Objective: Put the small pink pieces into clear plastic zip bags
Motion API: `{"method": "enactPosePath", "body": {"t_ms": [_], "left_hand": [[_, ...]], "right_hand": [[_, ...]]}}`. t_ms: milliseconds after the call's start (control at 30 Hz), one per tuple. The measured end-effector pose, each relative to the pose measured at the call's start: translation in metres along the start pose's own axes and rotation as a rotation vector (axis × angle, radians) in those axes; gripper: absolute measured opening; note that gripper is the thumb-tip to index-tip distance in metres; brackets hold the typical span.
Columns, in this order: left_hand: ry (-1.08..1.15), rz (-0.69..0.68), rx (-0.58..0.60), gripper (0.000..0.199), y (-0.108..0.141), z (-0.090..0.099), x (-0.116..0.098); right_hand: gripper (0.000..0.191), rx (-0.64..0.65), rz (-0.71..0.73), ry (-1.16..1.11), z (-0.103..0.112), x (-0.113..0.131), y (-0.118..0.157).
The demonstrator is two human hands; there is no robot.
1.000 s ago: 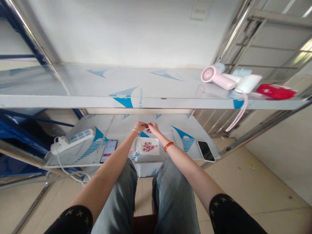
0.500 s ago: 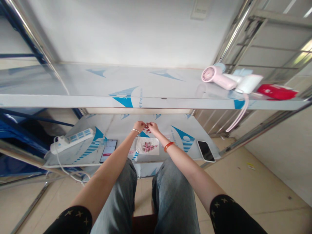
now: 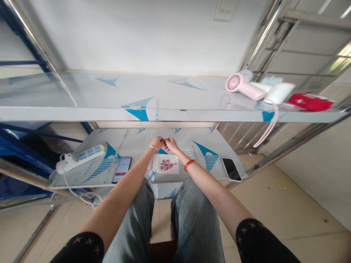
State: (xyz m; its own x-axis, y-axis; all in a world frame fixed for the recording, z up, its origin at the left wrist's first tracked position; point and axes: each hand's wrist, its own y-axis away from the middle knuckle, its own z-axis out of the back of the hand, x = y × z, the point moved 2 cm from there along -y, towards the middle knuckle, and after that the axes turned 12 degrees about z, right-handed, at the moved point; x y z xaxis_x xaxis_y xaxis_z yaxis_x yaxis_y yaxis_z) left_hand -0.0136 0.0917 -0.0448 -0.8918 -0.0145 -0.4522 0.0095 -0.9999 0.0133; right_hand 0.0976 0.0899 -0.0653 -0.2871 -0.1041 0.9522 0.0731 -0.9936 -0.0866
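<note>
My left hand (image 3: 157,142) and my right hand (image 3: 171,144) meet fingertip to fingertip above the lower metal shelf (image 3: 134,146). Both are closed in a pinch, and whatever lies between the fingers is too small to make out. Just in front of them, nearer to me, lies a white sheet (image 3: 156,163) bearing a cluster of small pink and dark red beads (image 3: 167,165). A thin bangle circles my left wrist, an orange one my right.
A phone with a lit screen (image 3: 122,170) lies left of my left forearm, beside a white power strip (image 3: 82,156) with its cable. A dark-screened phone (image 3: 231,169) is at the right. The upper shelf (image 3: 95,113) holds a pink hair dryer (image 3: 245,87) and a red pouch (image 3: 311,102).
My fingertips have shifted slightly and still touch each other. The beads and sheet stay where they were.
</note>
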Motion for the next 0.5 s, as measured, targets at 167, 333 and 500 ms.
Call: {"method": "enactPosePath", "body": {"t_ms": [167,333,500], "left_hand": [[-0.028,-0.006,-0.019,0.030,0.001,0.001,0.000],[-0.052,0.038,0.001,0.031,0.001,0.002,0.000],[-0.066,0.148,0.007,0.029,0.006,0.006,-0.004]], "right_hand": [[0.025,0.041,-0.015,-0.016,-0.001,-0.001,0.000],[0.024,0.030,-0.024,0.074,-0.005,-0.001,-0.001],[0.025,0.032,0.027,0.334,-0.005,0.009,0.003]]}}
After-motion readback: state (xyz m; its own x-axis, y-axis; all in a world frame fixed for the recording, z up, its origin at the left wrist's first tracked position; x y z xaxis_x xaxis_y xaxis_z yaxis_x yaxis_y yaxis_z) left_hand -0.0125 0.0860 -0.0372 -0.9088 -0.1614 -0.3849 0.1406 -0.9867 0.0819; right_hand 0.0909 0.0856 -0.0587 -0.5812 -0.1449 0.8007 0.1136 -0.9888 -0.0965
